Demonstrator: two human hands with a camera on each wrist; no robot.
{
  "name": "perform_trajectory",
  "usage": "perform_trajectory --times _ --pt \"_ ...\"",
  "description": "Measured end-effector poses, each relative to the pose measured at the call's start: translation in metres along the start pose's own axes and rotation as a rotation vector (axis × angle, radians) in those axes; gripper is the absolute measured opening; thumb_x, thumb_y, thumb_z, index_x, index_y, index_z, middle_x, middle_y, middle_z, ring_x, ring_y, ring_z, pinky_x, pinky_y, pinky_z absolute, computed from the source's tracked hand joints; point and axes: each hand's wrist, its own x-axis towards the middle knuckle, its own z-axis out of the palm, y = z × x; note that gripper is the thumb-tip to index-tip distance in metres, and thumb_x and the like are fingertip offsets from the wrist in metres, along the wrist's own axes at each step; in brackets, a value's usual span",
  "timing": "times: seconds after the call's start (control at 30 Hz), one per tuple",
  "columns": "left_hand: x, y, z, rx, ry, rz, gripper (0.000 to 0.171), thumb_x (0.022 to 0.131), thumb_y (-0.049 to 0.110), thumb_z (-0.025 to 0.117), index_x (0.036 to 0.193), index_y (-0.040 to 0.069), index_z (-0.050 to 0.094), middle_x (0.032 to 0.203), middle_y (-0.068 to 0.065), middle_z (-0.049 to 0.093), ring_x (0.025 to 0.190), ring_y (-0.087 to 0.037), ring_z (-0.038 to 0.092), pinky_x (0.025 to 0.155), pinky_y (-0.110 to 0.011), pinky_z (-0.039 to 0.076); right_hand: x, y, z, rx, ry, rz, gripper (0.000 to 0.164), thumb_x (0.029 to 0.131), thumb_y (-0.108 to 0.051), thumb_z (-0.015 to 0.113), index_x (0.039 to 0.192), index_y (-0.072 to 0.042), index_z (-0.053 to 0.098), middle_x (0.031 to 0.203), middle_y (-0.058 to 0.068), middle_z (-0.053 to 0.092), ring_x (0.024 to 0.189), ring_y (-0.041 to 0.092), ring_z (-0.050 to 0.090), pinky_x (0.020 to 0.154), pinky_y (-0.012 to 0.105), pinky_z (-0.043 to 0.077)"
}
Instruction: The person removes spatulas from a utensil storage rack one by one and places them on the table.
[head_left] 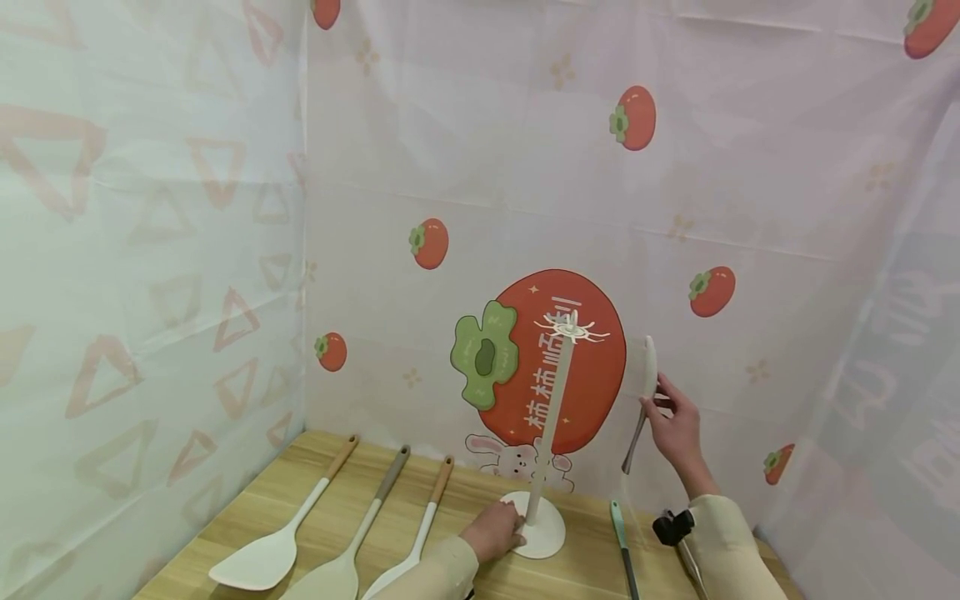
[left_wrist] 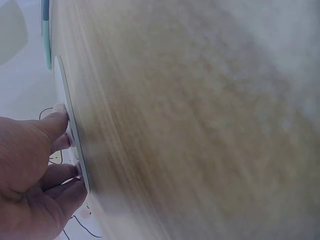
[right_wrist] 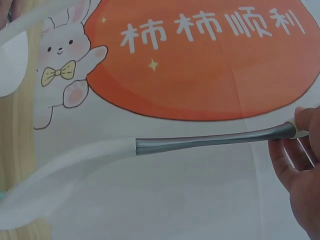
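Note:
A white stand (head_left: 556, 400) with a ring of thin hooks (head_left: 572, 328) at its top rises from a round base (head_left: 546, 533). Thumb and fingertips of my left hand (head_left: 495, 530) press on the near left part of this base; the left wrist view shows the base edge-on. My right hand (head_left: 677, 425), raised right of the stand, pinches a kitchen utensil by its pale handle (head_left: 649, 367). Its grey neck (right_wrist: 210, 141) leads to a curved whitish head (right_wrist: 65, 172), which points down, apart from the hooks. The head's exact kind is unclear.
Left on the wooden table (head_left: 247, 492) lie a white turner (head_left: 262, 560), a beige utensil (head_left: 337, 575) and a white one with a wooden handle (head_left: 435, 500). A green-tipped utensil (head_left: 622, 542) and a metallic one (head_left: 692, 567) lie at right. Printed cloth walls (head_left: 525, 167) enclose the table.

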Motion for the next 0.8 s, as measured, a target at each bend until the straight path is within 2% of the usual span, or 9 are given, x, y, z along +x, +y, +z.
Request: perform_trajectory --times 0.1,0.23,0.5,0.63,0.8 --pt "0.001 0.0 0.001 0.001 0.007 -0.001 0.017 0.087 0.026 0.08 0.082 0.011 0.075 0.09 -0.001 0.077 0.084 -0.013 0.067 0.082 -0.026 0.051 0.001 0.016 -0.005 -0.02 0.017 0.019 0.055 0.096 0.0 0.066 0.149 -0.002 0.049 0.125 0.03 0.063 0.087 -0.011 0.053 0.068 0.005 0.048" --pt "0.002 -0.002 0.004 -0.007 0.011 -0.001 0.019 0.087 0.026 0.081 0.079 0.011 0.074 0.083 -0.001 0.075 0.075 -0.011 0.061 0.076 -0.025 0.05 -0.001 0.025 -0.014 -0.042 0.032 0.041 0.055 0.096 -0.001 0.067 0.149 -0.004 0.05 0.124 0.029 0.063 0.086 -0.013 0.053 0.067 0.006 0.048" --pt "0.002 -0.003 0.006 -0.017 0.006 -0.001 0.021 0.087 0.024 0.081 0.075 0.01 0.07 0.078 -0.001 0.07 0.069 -0.01 0.053 0.071 -0.025 0.048 -0.007 0.037 -0.03 -0.08 0.079 0.049 0.055 0.093 0.003 0.068 0.146 -0.002 0.053 0.122 0.029 0.064 0.082 -0.019 0.051 0.065 0.005 0.047" --pt "0.002 -0.003 0.005 -0.01 0.009 0.001 0.025 0.088 0.025 0.08 0.072 0.011 0.067 0.075 -0.001 0.068 0.069 -0.01 0.053 0.072 -0.026 0.048 -0.008 0.04 -0.038 -0.072 0.094 0.047 0.056 0.091 0.004 0.071 0.144 -0.001 0.055 0.121 0.032 0.064 0.08 -0.019 0.051 0.063 0.005 0.047" --pt "0.002 -0.003 0.006 -0.021 0.016 0.001 0.028 0.087 0.025 0.08 0.069 0.011 0.064 0.076 -0.002 0.07 0.069 -0.011 0.055 0.073 -0.026 0.049 -0.012 0.045 -0.046 -0.12 0.108 0.057 0.056 0.091 0.003 0.071 0.144 -0.002 0.055 0.121 0.029 0.065 0.079 -0.02 0.05 0.063 0.005 0.046"
